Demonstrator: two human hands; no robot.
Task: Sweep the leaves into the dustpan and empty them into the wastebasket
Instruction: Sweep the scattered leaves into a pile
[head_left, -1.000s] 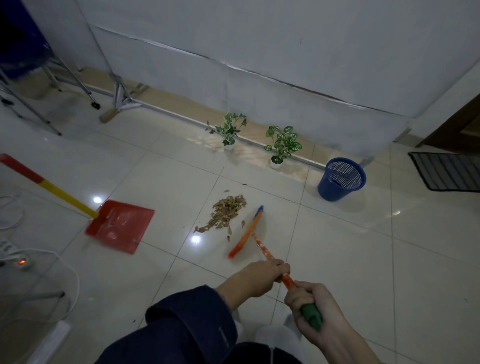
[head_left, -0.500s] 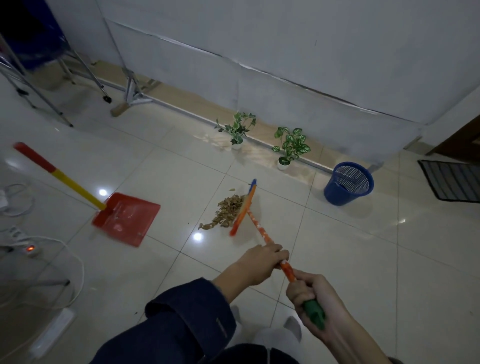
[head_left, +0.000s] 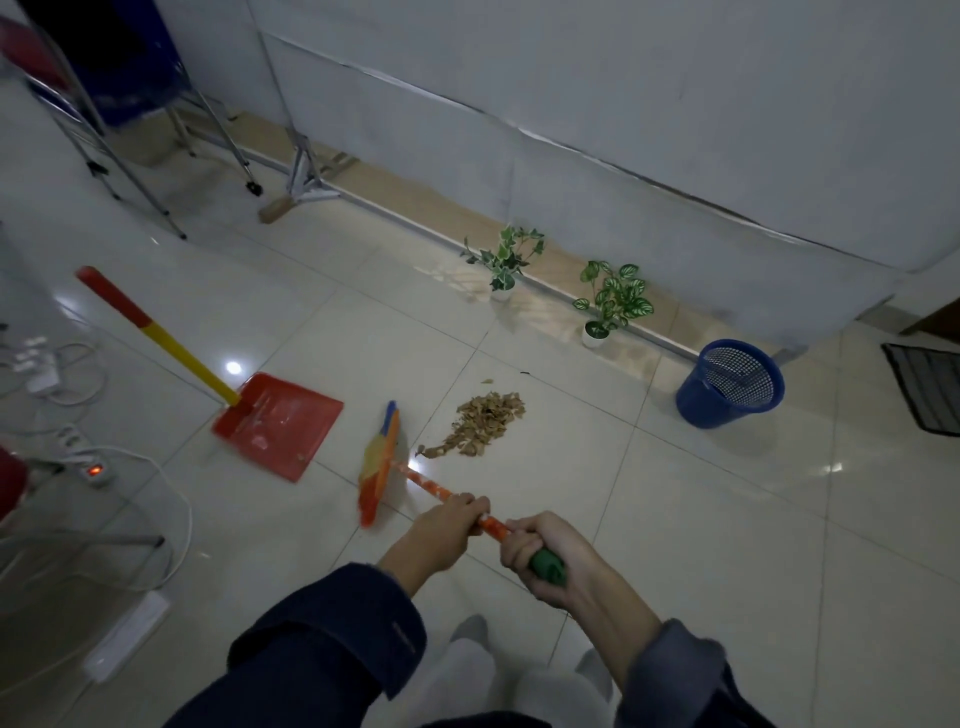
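At the far left of a pale tiled floor (head_left: 701, 519), white power strips (head_left: 78, 452) and their cables lay in a loose tangle, one strip showing a small red light. Just right of them a red dustpan (head_left: 283, 423) lay flat on the tiles, its red-and-yellow handle (head_left: 156, 338) slanting up and away to the left. Beside the dustpan's right edge stood the head of a broom (head_left: 378, 465), orange with blue and yellow bristles, blurred and turned edge-on; it sat between the dustpan and the leaves, touching neither. The broom's orange patterned shaft ran down to the right into the person's two hands. The left hand (head_left: 447, 525), in a dark blue sleeve, had its fingers curled round the shaft. The right hand (head_left: 545, 556), lower and nearer the camera, gripped the green end of the shaft in a closed fist. Right of the broom head, a small heap of dry brown leaves (head_left: 485, 423) lay on the floor, with a few stray bits at its edges. Behind them, along the foot of a white wall, stood two small potted plants (head_left: 610, 299). Further right, well apart from the leaves, a blue mesh wastebasket (head_left: 727, 387) stood upright. A dark mat (head_left: 930, 389) showed at the far right edge.
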